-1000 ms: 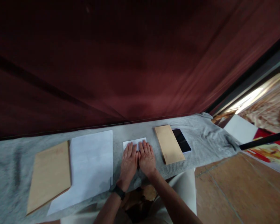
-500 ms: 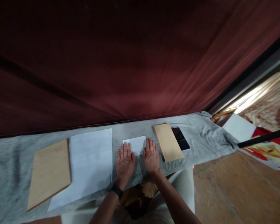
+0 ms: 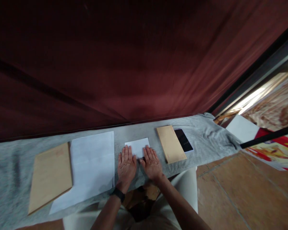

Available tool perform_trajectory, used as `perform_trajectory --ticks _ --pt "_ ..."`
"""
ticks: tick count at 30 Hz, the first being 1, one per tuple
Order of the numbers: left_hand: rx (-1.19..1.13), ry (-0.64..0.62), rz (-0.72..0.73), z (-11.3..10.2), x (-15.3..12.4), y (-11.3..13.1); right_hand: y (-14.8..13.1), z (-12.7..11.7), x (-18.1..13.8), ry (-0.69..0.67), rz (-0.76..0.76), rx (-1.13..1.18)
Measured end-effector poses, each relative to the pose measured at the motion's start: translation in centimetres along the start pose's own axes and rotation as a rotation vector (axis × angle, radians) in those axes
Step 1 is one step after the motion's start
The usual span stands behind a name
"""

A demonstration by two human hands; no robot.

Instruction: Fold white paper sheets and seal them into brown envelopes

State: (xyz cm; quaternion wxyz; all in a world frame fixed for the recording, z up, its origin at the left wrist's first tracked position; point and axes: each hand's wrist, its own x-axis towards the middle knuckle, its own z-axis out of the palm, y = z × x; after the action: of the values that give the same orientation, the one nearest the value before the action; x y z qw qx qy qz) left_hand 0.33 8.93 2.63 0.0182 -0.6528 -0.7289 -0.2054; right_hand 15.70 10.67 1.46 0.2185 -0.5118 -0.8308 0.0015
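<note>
A small white piece of paper [image 3: 137, 146], perhaps folded, lies flat on the grey cloth in front of me. My left hand [image 3: 127, 164] rests flat with its fingertips on the paper's left edge, fingers stretched out. On the right side, my right hand [image 3: 151, 163] lies flat too, its fingertips at the lower right corner. Neither hand grips anything. Left of my hands are larger white sheets [image 3: 93, 166], partly under a brown envelope [image 3: 51, 177]. To the right, more brown envelopes [image 3: 171, 143] lie beside a dark-screened phone [image 3: 184, 140], covering part of its edge.
The grey cloth [image 3: 206, 137] covers a narrow, long surface. A dark red curtain [image 3: 134, 80] hangs right behind it. At the right stand a black bar [image 3: 268, 135] and a red and yellow printed box or poster [image 3: 278, 151] above the tiled floor [image 3: 230, 191].
My right hand has shifted slightly, its fingers now tilting left over the paper's lower right corner. My left hand stays at the left edge. The view has moved a little.
</note>
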Motion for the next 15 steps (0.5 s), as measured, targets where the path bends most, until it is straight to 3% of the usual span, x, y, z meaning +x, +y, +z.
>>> perform_trajectory --ticks 5,10,15 --pt "-0.013 0.045 -0.029 -0.3 -0.2 0.0 0.1 0.1 0.1 0.010 0.043 -0.010" --pt "-0.060 0.090 -0.015 0.0 -0.4 -0.3 -0.1 0.2 1.0 0.005 -0.018 0.031" --pt "-0.313 0.064 -0.110 -0.1 0.3 -1.5 0.0 -0.3 1.3 -0.060 -0.028 0.058"
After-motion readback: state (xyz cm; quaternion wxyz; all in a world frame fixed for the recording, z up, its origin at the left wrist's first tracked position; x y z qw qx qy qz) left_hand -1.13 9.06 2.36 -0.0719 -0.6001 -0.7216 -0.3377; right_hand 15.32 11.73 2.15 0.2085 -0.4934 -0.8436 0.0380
